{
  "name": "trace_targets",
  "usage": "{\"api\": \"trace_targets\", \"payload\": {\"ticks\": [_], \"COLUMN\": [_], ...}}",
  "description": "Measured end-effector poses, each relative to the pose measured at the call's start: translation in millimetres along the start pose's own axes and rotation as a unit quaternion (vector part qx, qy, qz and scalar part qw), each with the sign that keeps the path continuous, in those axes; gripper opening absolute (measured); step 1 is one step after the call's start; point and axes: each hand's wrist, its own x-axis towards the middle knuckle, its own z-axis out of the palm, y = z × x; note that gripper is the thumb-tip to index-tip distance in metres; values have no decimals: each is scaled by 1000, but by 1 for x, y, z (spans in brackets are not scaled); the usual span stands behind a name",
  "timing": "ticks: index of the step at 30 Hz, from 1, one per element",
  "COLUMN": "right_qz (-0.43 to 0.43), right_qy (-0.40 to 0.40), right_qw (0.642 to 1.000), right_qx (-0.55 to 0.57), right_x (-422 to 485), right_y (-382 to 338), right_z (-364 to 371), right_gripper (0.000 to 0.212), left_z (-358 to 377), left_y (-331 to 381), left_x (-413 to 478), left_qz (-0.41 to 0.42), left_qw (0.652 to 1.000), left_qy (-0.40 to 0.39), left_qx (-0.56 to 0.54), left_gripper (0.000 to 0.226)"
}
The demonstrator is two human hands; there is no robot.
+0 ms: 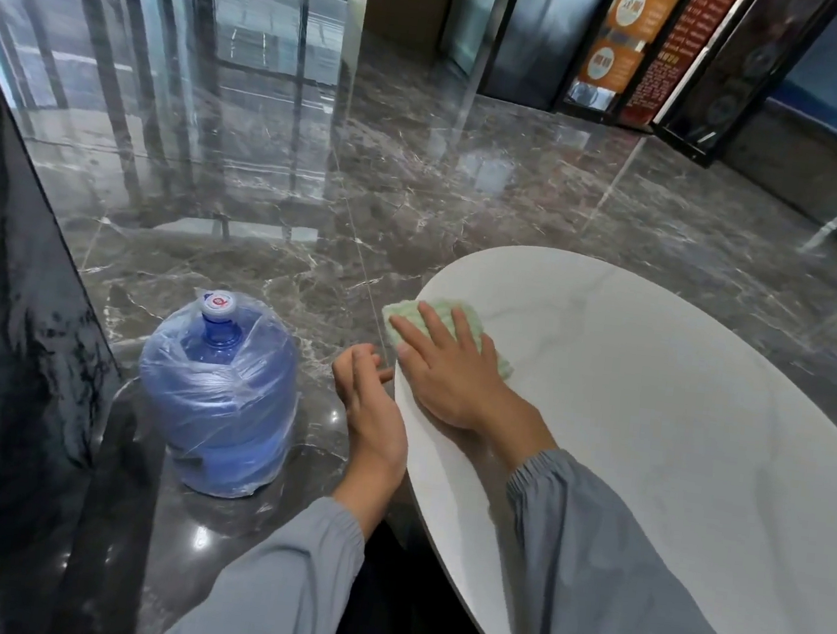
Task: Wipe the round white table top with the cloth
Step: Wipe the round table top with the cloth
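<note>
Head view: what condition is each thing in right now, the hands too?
cloth: folded, flat at the table's left edge, partly overhanging
right hand: open, palm pressing the cloth
left hand: empty, loosely curled beside the table edge
round white table top: bare apart from the cloth
water jug: upright on the floor, capped, plastic-wrapped

Covering much of the pale green cloth (449,327) under the flat right grip (444,371); only the cloth's far and side margins showing. Running off the right and lower frame edges: the round white surface (676,447). Hiding its base completely. Blurring the lettering on the orange signs (624,33) beyond reading. Obscuring the label detail of the water bottle (217,393) under plastic wrap.
</note>
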Motion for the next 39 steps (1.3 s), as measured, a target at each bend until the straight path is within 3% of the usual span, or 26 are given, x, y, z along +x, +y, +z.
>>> {"api": "trace_targets", "payload": {"ticks": [6,9,12,15,21,25,28,32,35,39], "right_qz": [-63,-56,-51,-7,14,11,22,103,203,345], "right_qy": [-3,-17,23,-34,1,30,38,14,22,51], "right_qw": [998,998,997,999,1000,999,999,994,978,935], "right_qx": [-6,-3,-49,-30,8,6,17,33,52,64], "right_x": [-141,-211,-246,-236,-157,-173,-232,-319,-366,-373], "right_y": [-3,1,8,1,-18,-19,-9,34,91,138], "right_z": [24,38,48,44,37,43,55,61,59,53], "right_gripper": [49,47,50,49,52,52,51,47,54,52], "left_z": [-16,-21,-25,-28,-40,-44,-43,-29,-12,8], "left_y": [8,8,2,-5,1,10,13,7,-3,-10], "left_x": [-16,-31,-44,-53,-66,-72,-81,-91,-97,-107], "left_qz": [0,11,20,31,55,121,234,395,449,435], "left_qw": [1000,999,998,996,995,983,937,818,749,695], "left_qy": [-17,-47,-68,-78,-75,-70,-108,-218,-273,-354], "left_qx": [-18,1,1,2,24,115,236,357,403,449], "left_gripper": [32,40,35,29,28,34,34,21,17,24]}}
